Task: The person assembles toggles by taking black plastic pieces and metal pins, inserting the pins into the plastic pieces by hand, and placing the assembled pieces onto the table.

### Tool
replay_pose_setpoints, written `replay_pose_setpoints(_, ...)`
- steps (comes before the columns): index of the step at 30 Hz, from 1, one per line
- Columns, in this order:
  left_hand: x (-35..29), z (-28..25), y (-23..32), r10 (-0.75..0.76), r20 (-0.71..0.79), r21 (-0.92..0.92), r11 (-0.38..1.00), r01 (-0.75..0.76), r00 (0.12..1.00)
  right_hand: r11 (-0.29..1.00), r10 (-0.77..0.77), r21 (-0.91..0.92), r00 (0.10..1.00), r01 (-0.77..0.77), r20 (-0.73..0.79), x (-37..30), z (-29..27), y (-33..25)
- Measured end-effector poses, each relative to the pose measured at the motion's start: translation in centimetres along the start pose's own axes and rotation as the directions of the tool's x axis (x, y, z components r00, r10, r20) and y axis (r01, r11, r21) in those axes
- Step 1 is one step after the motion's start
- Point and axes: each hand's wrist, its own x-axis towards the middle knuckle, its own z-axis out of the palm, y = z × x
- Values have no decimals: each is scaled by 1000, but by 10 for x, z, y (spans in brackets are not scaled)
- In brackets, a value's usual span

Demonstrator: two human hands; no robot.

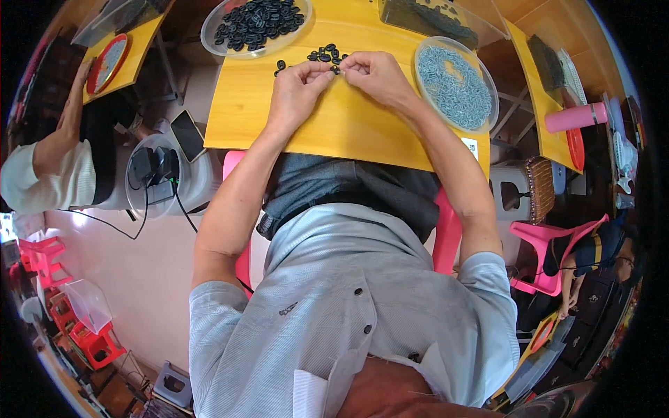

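Over the yellow table [244, 118], my left hand [298, 90] and my right hand [382, 78] meet fingertip to fingertip. Both are closed in a pinch, with a small black piece [335, 70] between them; its details are mostly hidden by the fingers. Just beyond my hands lies a loose cluster of black oval ring-like pieces [325, 54]. One more black piece [281, 65] rests left of my left hand. At the far left stands a clear round tub [206, 36] heaped with the same black pieces. Right of my right hand, another clear tub [495, 108] holds many small silvery screw-like parts [453, 90].
A clear box [432, 21] with dark pieces stands at the table's far edge. To the left, a person's arm [70, 111] reaches to a red tray [108, 64]. A pink bottle [575, 118] lies on the right-hand table. Another person sits at the far right near a pink chair [547, 254].
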Motion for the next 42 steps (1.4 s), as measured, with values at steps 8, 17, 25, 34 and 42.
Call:
replay_pose_setpoints(8, 0, 2, 5, -147, 13, -326, 935, 143, 989, 959, -73, -268, 994, 92, 82, -1, -25, -11)
replay_pose_setpoints(17, 1, 3, 6, -119, 4, -161, 980, 118, 993, 845, -183, -473, 966, 249, 183, -2, -16, 4)
replay_pose_setpoints(25, 0, 3, 7, -103, 53, -225, 968, 112, 993, 757, -299, -568, 944, 323, 139, -3, -5, 12)
replay_pose_setpoints(34, 1, 4, 1, -90, 77, -156, 983, 101, 993, 980, -152, -127, 988, 151, -2, -3, -6, 4)
replay_pose_setpoints(42, 0, 5, 0, -98, 81, -133, 985, 108, 992, 979, -162, -128, 987, 160, -6, -4, -3, 1)
